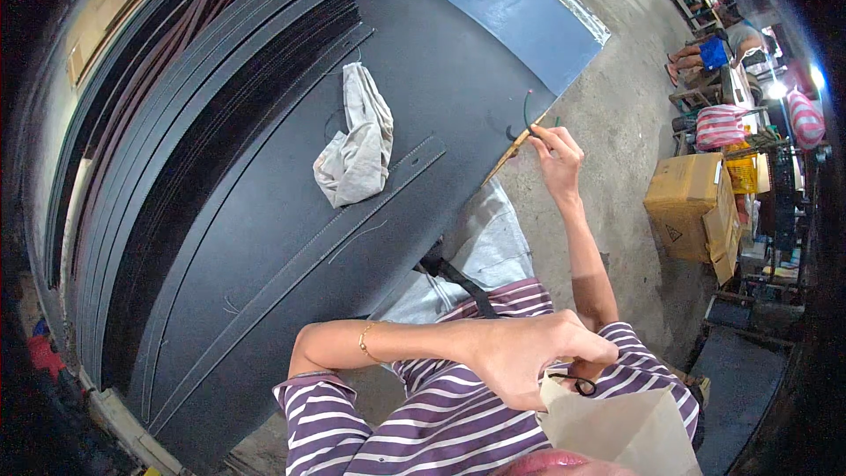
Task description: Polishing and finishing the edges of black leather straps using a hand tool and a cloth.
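My left hand [533,357], with a thin bracelet at the wrist, is drawn in close to me with its fingers curled. They close at the corner of a pale beige sheet-like piece [617,423] with a thin black loop; its kind is unclear. Out at the table's right edge, my right hand [557,157] pinches a thin, curved, dark green piece [528,110], too small to name. Nearest on the black table surface [423,62] lies a dark strap [326,247] with pale stitching. A crumpled light grey cloth [357,141] rests beyond it.
Long black stitched straps [203,79] lie stacked along the table's left side. A blue-grey sheet [502,9] covers the far end. Right of the concrete floor [617,106] stand a cardboard box [687,203] and a red-striped bag [720,126]. Another person [718,48] is farther back.
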Tool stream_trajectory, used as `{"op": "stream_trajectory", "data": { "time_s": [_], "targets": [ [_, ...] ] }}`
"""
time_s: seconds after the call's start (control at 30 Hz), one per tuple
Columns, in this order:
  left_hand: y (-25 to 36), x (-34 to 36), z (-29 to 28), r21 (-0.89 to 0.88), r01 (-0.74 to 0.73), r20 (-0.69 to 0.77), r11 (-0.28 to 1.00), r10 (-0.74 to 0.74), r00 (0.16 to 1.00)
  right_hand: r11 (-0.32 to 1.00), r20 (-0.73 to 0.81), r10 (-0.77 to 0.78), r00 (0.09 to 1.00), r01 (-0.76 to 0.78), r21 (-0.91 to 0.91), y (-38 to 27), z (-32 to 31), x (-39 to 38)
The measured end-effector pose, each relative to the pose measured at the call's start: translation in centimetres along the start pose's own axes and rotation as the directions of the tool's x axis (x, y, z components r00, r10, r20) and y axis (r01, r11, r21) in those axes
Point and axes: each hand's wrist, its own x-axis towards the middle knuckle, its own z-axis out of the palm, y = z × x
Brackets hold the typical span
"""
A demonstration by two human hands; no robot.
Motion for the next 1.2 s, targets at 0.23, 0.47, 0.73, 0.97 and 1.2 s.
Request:
{"op": "stream_trajectory", "data": {
  "time_s": [0.23, 0.47, 0.73, 0.97, 1.2],
  "targets": [
    [-0.8, -0.3, -0.2, 0.032, -0.014, 0.019, 0.999, 0.013, 1.0, 0.521, 0.044, 0.514, 0.856, -0.353, 0.777, -5.3, -1.9, 1.0],
    [-1.2, -0.4, 0.1, 0.037, -0.014, 0.047, 0.999, 0.013, 0.999, 0.103, 0.366, 0.396, 0.843, -0.436, 0.894, -12.4, -4.3, 2.0],
    [-0.7, -0.3, -0.2, 0.053, 0.043, 0.054, 0.998, -0.046, 0.997, 0.035, 0.425, 0.256, 0.868, -0.448, 0.894, -14.9, -4.8, 1.8],
    [-1.1, -0.3, -0.1, 0.057, 0.01, 0.026, 0.998, -0.011, 1.0, 0.012, 0.424, 0.274, 0.863, -0.444, 0.896, -13.8, -4.8, 1.6],
    [-1.6, -0.2, -0.1, 0.062, 0.001, 0.028, 0.998, -0.003, 1.0, -0.455, 0.719, 0.111, 0.686, -0.609, 0.65, -11.6, -4.1, 1.7]
  ]
}}
